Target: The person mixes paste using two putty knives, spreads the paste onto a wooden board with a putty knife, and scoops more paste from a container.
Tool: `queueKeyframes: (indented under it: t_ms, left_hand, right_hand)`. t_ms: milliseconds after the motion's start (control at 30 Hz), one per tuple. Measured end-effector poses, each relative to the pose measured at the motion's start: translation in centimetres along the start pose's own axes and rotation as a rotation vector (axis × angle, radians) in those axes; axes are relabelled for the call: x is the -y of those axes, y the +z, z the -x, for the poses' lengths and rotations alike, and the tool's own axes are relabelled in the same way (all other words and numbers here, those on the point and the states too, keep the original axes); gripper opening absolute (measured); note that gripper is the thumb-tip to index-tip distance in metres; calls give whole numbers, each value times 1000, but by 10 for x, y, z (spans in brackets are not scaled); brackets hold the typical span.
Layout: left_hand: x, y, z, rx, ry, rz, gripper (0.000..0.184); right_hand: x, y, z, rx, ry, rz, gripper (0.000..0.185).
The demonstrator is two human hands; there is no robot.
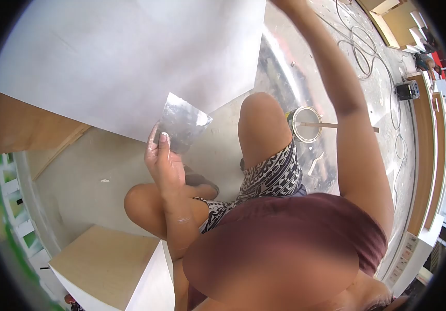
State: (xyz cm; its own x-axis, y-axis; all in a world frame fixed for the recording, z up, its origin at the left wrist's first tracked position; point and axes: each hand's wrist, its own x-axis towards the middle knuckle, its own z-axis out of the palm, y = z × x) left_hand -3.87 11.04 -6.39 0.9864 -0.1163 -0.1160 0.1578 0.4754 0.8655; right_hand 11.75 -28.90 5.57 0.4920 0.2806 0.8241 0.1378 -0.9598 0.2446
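Note:
My left hand [165,158] is closed on a thin, shiny metal spreader plate [184,122], with the thumb pressed on its near face. White smears mark the fingers and wrist. The plate is held up in front of a large white panel [129,57], though I cannot tell whether they touch. My right arm reaches up along the panel's right side. Only part of my right hand [287,4] shows at the top border, close to the panel's edge, and its fingers are out of sight.
An open can [307,124] with a wooden stick [331,126] across its mouth stands by my knee. A coiled hose [360,46] lies on the stained floor. At lower left is a wood-topped white box [103,259]. A person [426,63] is far right.

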Motion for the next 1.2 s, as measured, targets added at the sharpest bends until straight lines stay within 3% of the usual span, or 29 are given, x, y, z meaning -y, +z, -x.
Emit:
queueKeyframes:
  t_ms: [133,167,233,433,467,567,600,700,800,867,1000,1200]
  left_hand:
    - [1,3,0,-22,2,-38,46]
    - [1,4,0,-17,4,-41,46]
    - [0,8,-1,-15,-1,-43,46]
    - [7,13,-6,-22,-26,-10,44]
    - [9,14,-6,-27,-35,24,41]
    - [19,15,-8,-52,-67,168,25]
    - [19,15,-8,-63,-80,221,18]
    - [18,21,-7,68,-163,372,15]
    - [12,39,0,2,-128,366,17]
    - [7,35,-2,6,-52,329,19]
    - [12,13,-12,13,4,252,22]
    - [27,2,-17,21,44,211,23]
  right_hand:
    - [37,25,98,38,79,-88,38]
    - [32,59,142,-7,95,-17,53]
    - [50,77,191,37,149,-40,54]
    - [93,46,243,382,291,-128,57]
    - [96,33,240,339,373,-195,56]
    - [106,-21,200,144,692,-616,51]
    - [117,-40,182,51,809,-815,40]
    - [162,-81,146,-7,980,-1287,33]
    - [212,-128,114,199,1187,-1621,40]
    - [232,-123,120,178,1092,-1787,40]
    - [231,-122,115,480,877,-1506,42]
    - [236,-124,115,547,771,-1320,42]
